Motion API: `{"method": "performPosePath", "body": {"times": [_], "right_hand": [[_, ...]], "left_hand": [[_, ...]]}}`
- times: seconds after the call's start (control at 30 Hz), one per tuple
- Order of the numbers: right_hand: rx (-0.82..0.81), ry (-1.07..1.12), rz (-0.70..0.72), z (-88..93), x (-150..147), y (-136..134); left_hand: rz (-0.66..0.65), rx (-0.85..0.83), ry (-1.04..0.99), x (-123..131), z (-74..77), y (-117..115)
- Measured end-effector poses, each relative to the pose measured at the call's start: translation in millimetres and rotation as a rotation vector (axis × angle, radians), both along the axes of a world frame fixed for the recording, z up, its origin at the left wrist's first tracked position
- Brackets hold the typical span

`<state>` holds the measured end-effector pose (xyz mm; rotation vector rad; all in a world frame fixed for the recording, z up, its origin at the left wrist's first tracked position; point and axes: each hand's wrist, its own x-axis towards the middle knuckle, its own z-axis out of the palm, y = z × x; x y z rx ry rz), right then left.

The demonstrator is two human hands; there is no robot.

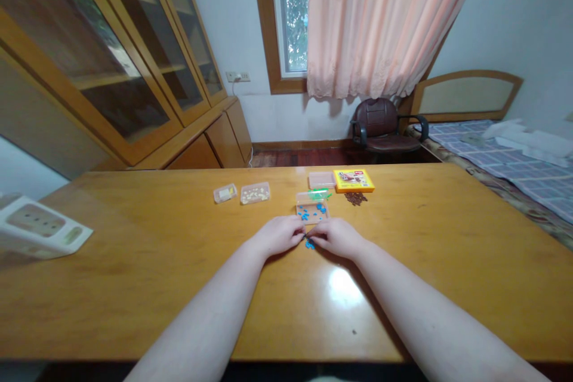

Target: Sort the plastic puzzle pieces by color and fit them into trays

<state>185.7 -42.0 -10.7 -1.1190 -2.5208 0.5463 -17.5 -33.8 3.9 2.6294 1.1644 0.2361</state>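
Observation:
My left hand (280, 235) and my right hand (338, 236) rest close together on the wooden table (134, 250), fingers curled inward. Between their fingertips lie small blue pieces (310, 244), pinched by both hands. Just beyond them stands a clear plastic tray (312, 210) with several more blue pieces in it, and a few green pieces (319, 194) at its far end.
Two small clear boxes (225, 193) (255, 192) with pale bits stand to the left. A lid (321, 179), a yellow box (353, 180) and a brown pile (356, 197) lie behind. A white device (38, 227) sits far left. Chair and bed beyond.

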Motion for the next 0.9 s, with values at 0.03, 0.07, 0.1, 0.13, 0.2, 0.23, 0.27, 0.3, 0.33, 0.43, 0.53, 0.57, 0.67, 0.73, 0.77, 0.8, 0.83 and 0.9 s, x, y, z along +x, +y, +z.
{"method": "performPosePath", "body": {"times": [0.03, 0.07, 0.1, 0.13, 0.2, 0.23, 0.27, 0.3, 0.33, 0.43, 0.53, 0.57, 0.67, 0.73, 0.77, 0.8, 0.83, 0.9], "right_hand": [[0.007, -0.009, -0.002, -1.0, -1.5, -0.1], [0.016, -0.025, -0.009, -1.8, -2.6, -0.1], [0.026, -0.045, -0.017, -2.3, -3.4, 0.0], [0.037, -0.068, -0.023, -2.6, -4.0, 0.1], [0.056, -0.105, -0.033, -2.8, -4.7, 0.3], [0.065, -0.115, -0.036, -2.7, -5.0, 0.3], [0.07, -0.12, -0.041, -2.7, -5.4, 0.2], [0.072, -0.12, -0.049, -2.7, -5.7, 0.0], [0.07, -0.119, -0.061, -2.8, -6.0, -0.3], [0.044, -0.098, -0.098, -3.1, -5.8, -0.5], [0.036, 0.028, -0.173, -4.6, -2.6, 2.3], [0.05, 0.092, -0.227, -5.5, -0.9, 4.3], [0.098, 0.261, -0.437, -8.8, 4.8, 11.9], [0.077, 0.303, -0.509, -10.1, 8.2, 16.4], [0.052, 0.304, -0.514, -10.0, 9.5, 17.7], [0.026, 0.295, -0.5, -9.4, 10.5, 18.2], [0.004, 0.279, -0.472, -8.3, 11.1, 17.9], [-0.024, 0.23, -0.361, -4.7, 11.3, 14.7]], "left_hand": [[0.003, 0.004, 0.003, 0.1, 0.2, 0.2], [0.008, 0.008, 0.004, 0.2, 0.3, 0.5], [0.019, 0.016, -0.003, 0.3, 0.2, 1.1], [0.037, 0.032, -0.02, 0.4, -0.1, 1.8], [0.101, 0.087, -0.091, 0.4, -1.4, 4.0], [0.143, 0.118, -0.141, 0.3, -2.4, 5.5], [0.188, 0.144, -0.189, 0.1, -3.6, 7.0], [0.231, 0.16, -0.227, -0.2, -4.8, 8.6], [0.27, 0.163, -0.25, -0.6, -6.1, 10.1], [0.321, 0.135, -0.25, -2.1, -8.2, 12.8], [0.271, 0.097, -0.228, -2.9, -6.1, 10.8], [0.238, 0.083, -0.214, -2.9, -4.7, 9.1], [0.096, 0.016, -0.162, -1.9, -0.1, 3.2], [-0.002, -0.038, -0.136, -1.0, 2.0, -0.1], [-0.037, -0.062, -0.127, -0.8, 2.7, -1.2], [-0.061, -0.082, -0.119, -0.7, 3.1, -2.0], [-0.075, -0.1, -0.111, -0.8, 3.3, -2.4], [-0.083, -0.122, -0.098, -1.4, 3.4, -2.6]]}}
